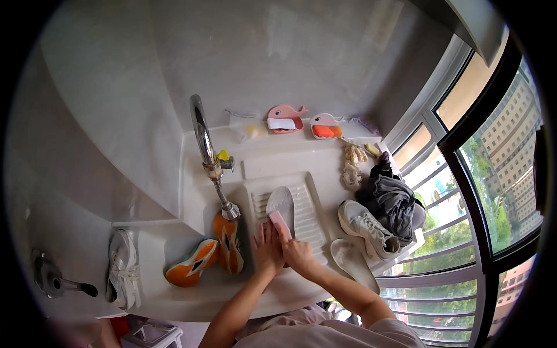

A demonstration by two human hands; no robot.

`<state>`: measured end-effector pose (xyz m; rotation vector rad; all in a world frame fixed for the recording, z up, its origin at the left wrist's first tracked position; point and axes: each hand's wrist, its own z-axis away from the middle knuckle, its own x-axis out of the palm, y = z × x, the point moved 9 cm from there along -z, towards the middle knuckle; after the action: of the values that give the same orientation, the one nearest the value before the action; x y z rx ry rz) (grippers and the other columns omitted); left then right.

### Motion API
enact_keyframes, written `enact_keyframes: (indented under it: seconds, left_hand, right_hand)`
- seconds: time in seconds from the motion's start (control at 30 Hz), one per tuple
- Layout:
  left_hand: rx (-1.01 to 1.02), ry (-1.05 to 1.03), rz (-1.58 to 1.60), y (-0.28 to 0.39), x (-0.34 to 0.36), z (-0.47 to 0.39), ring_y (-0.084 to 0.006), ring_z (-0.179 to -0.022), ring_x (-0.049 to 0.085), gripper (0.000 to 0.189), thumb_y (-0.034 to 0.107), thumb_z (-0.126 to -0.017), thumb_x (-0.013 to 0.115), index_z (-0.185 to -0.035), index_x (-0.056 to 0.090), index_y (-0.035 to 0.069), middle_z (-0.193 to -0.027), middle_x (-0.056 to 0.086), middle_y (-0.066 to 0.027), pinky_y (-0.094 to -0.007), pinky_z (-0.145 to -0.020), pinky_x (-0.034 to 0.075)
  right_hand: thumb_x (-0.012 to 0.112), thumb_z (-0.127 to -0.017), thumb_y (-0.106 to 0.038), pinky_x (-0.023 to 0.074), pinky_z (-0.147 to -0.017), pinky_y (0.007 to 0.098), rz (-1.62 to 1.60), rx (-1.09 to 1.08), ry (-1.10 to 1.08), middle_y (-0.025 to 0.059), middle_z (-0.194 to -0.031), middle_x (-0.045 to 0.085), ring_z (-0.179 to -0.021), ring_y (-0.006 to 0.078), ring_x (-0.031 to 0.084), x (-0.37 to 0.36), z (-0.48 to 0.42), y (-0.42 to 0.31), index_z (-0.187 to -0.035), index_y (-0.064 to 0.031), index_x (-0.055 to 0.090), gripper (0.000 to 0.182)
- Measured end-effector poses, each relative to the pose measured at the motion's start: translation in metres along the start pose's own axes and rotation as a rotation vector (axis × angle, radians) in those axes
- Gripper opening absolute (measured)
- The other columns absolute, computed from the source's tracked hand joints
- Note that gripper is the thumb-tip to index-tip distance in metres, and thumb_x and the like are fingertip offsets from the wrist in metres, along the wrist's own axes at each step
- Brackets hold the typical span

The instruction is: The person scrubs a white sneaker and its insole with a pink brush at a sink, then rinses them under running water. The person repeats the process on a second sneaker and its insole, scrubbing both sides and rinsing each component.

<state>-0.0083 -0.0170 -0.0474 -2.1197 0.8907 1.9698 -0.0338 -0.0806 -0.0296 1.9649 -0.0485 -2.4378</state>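
A grey-white insole (281,201) lies lengthwise on the ribbed washboard (311,217) of a white laundry sink. My right hand (297,254) grips a pink bar (280,222), its index finger stretched along it. The bar rests over the insole; whether it is soap or a brush is unclear. My left hand (268,250) lies flat beside the bar with its fingers extended, over the insole's lower left edge. Both hands hide the insole's lower part. Another pale insole (353,260) lies right of the washboard, below a white lace-up sneaker (367,226).
Two orange-soled shoes (193,265) sit in the basin under the chrome faucet (201,126). White shoes (122,267) stand at the left edge. Dark cloth (389,200) and shoelaces (353,165) lie at right. Whale-shaped soap dishes (285,114) line the back ledge. A window (435,243) borders the right.
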Motion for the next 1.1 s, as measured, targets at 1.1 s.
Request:
enact_keyframes:
  seconds: [1.1]
  left_hand:
    - [0.001, -0.031, 0.079, 0.001, -0.005, 0.006, -0.0348, -0.144, 0.015, 0.084, 0.053, -0.079, 0.063, -0.145, 0.035, 0.009, -0.156, 0.022, -0.0058, -0.0645, -0.107, 0.021]
  right_hand:
    - [0.052, -0.082, -0.013, 0.0532, -0.048, 0.0402, -0.060, 0.201, 0.196, 0.0113, -0.060, 0.065, -0.051, 0.0283, 0.066, -0.011, 0.007, 0.028, -0.148, -0.0014, 0.023, 0.073]
